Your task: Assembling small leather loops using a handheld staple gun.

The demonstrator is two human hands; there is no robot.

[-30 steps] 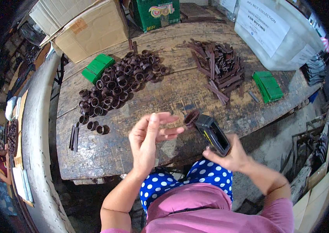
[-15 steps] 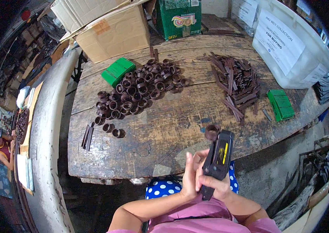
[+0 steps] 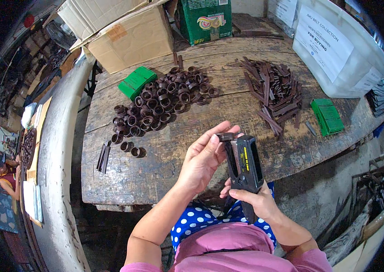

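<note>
My right hand (image 3: pixel 259 203) is wrapped round the handle of a black staple gun (image 3: pixel 249 170) with yellow lettering, held above the table's front edge. At the gun's far end, my left hand (image 3: pixel 201 161) pinches a small dark brown strap loop (image 3: pixel 225 136) between thumb and fingers. The loop sits against the gun's nose; its far side is partly hidden by my fingers. Left of the hands lies a heap of finished-looking brown loops (image 3: pixel 154 109). To the right is a pile of flat brown strips (image 3: pixel 277 90).
Green small boxes stand beside the loops (image 3: pixel 136 83) and beside the strips (image 3: pixel 328 117), with a grey staple stick (image 3: pixel 310 128) near the latter. A few strips (image 3: pixel 103 156) lie at left. Cardboard boxes (image 3: pixel 131 38) and a translucent bin (image 3: pixel 350 86) border the wooden table (image 3: pixel 128 181). A person (image 3: pixel 8 179) sits far left.
The staple gun has come up and away from my lap, tilting more upright. My left hand has moved from beside the gun's handle to its far end and now grips the loop.
</note>
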